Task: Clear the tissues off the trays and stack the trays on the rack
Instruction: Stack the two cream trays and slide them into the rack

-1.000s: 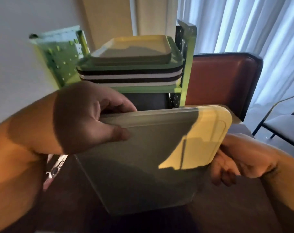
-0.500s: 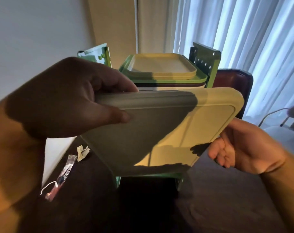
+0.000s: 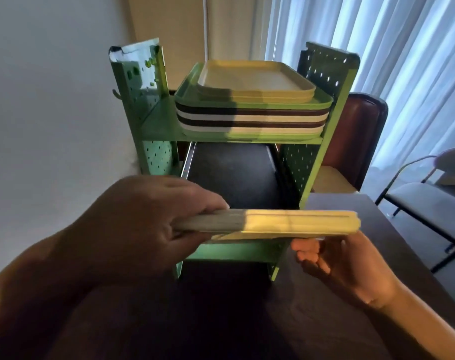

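Head view: I have the cream tray (image 3: 268,221) in my left hand (image 3: 148,224), thumb under and fingers curled over its left end, pinching the rim. Half a second ago it was tilted up so I could see its whole underside; now I have levelled it, and only its near edge shows, a flat band running left to right. My right hand (image 3: 335,266) has slipped off the right corner. It sits just below that end, fingers loosely curled and holding nothing; I cannot tell if the fingertips touch the underside.

The tray hangs in front of the green rack (image 3: 322,162), level with the dark opening between its upper and lower shelves. On the upper shelf a stack of trays (image 3: 249,113) is piled already: two cream ones on a green one, over brown and white ones, sitting toward the shelf's right side. The rack stands on the dark table (image 3: 351,209), towards its far edge.

I see no tissue on this tray, so I judge the clearing done for it and the stacking step at hand. With only one hand gripping, the far end could dip as I feed it in.
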